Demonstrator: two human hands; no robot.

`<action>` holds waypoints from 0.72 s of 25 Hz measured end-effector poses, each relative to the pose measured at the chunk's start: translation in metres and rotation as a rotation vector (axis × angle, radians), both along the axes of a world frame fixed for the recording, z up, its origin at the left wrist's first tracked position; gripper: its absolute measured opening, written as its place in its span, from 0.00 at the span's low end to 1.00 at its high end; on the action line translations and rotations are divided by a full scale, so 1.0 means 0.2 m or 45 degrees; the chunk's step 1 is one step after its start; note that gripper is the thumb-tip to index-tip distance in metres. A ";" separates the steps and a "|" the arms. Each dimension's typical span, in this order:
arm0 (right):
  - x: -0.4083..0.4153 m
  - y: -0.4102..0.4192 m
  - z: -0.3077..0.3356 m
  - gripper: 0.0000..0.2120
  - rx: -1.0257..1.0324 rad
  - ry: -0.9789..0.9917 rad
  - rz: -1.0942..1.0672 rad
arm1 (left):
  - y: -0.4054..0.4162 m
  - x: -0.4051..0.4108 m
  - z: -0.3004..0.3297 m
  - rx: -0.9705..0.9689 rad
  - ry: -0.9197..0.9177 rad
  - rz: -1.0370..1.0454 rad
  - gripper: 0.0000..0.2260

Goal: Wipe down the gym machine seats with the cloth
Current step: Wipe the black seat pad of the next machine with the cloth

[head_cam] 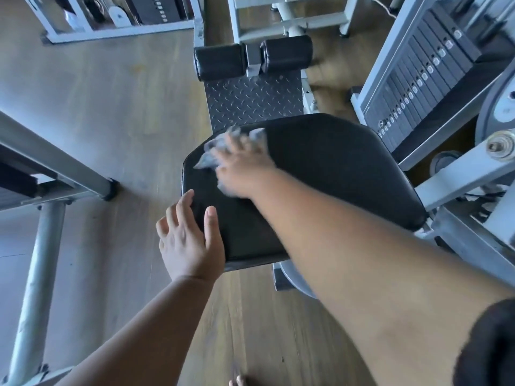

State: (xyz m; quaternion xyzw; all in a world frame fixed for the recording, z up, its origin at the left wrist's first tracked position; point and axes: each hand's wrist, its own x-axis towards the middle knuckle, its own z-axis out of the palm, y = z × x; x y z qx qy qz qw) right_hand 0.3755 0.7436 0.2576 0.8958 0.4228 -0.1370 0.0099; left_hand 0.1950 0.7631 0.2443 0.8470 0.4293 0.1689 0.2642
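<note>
Seat (pixel 328 174) mid-wipe: black padded vinyl, smooth, rounded corners. Your right hand (pixel 245 168) presses the crumpled grey cloth (pixel 220 147) on its far-left corner, blurred; fingers look spread flat over it, not clenched. Your left hand (pixel 189 238) rests flat and released on the near-left edge. Next, I'd sweep right across the unwiped span. Checkered steel footplate (pixel 250 98) and rollers (pixel 253 57) lie beyond.
</note>
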 end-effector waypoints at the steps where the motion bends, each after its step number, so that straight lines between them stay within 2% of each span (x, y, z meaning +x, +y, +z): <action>1: -0.08 0.04 0.00 0.28 0.000 0.106 0.166 | 0.01 0.00 0.00 0.015 0.006 -0.005 0.31; 3: -0.03 -0.10 -0.01 0.26 0.065 0.151 0.274 | 0.01 0.00 0.00 0.019 0.028 -0.015 0.30; 4: 0.05 -0.24 -0.03 0.27 0.068 0.040 0.216 | 0.01 0.00 0.00 0.011 0.043 -0.014 0.30; 7: 0.37 -0.73 -0.05 0.28 0.034 -0.151 -0.307 | 0.01 0.00 0.01 0.026 0.066 -0.043 0.26; 9: 0.37 -0.87 -0.02 0.23 0.074 -0.084 -0.617 | 0.01 0.00 0.00 0.051 0.086 -0.044 0.24; 10: 0.28 -0.84 -0.01 0.22 0.108 -0.104 -0.661 | 0.01 0.00 -0.01 0.057 0.096 -0.033 0.23; 12: -0.04 -0.76 -0.01 0.22 0.258 -0.224 -0.494 | 0.00 0.00 -0.01 0.067 0.103 -0.014 0.23; 15: -0.44 -0.85 -0.04 0.21 0.392 -0.201 -0.081 | -0.01 -0.01 0.00 0.099 0.052 0.008 0.23; 18: -0.37 -1.13 -0.11 0.19 0.526 -0.378 0.027 | -0.02 -0.01 0.00 0.105 0.028 0.012 0.26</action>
